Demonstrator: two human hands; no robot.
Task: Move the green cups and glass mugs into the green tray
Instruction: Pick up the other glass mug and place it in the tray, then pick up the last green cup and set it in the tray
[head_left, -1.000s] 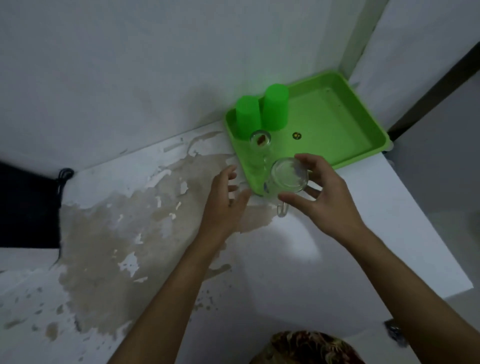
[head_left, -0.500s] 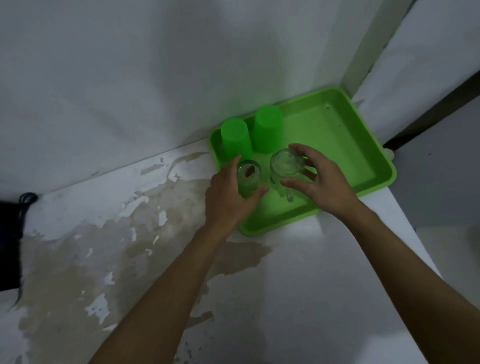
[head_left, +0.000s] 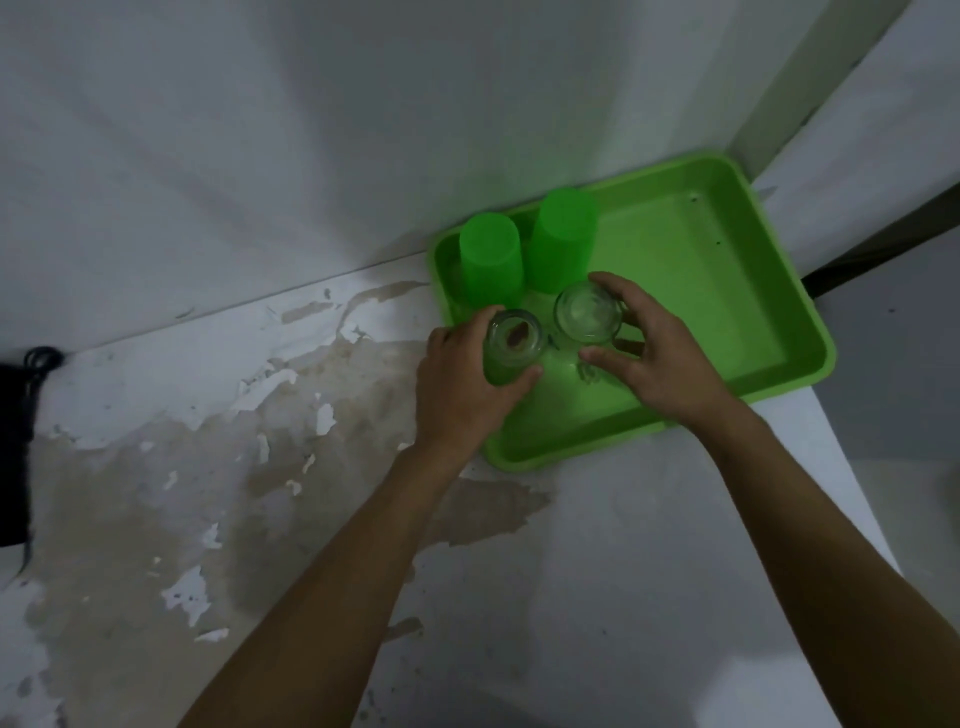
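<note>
Each hand gripped a mug: left hand (head_left: 462, 384), left mug (head_left: 511, 345); right hand (head_left: 660, 358), right mug (head_left: 587, 314), beside the cups (head_left: 491, 262) near the tray's (head_left: 800, 338) far-left corner, probably to save room.

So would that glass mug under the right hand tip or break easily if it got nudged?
The glass mug looks rigid and probably breakable. It stands upright in the green tray, so tipping seems unlikely. The right hand grips it from above; smooth glass may be slippery.

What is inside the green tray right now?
Inside the green tray: two upturned green cups and two glass mugs, one under the left hand, one under the right hand. The hands cover the mugs' sides.
</note>
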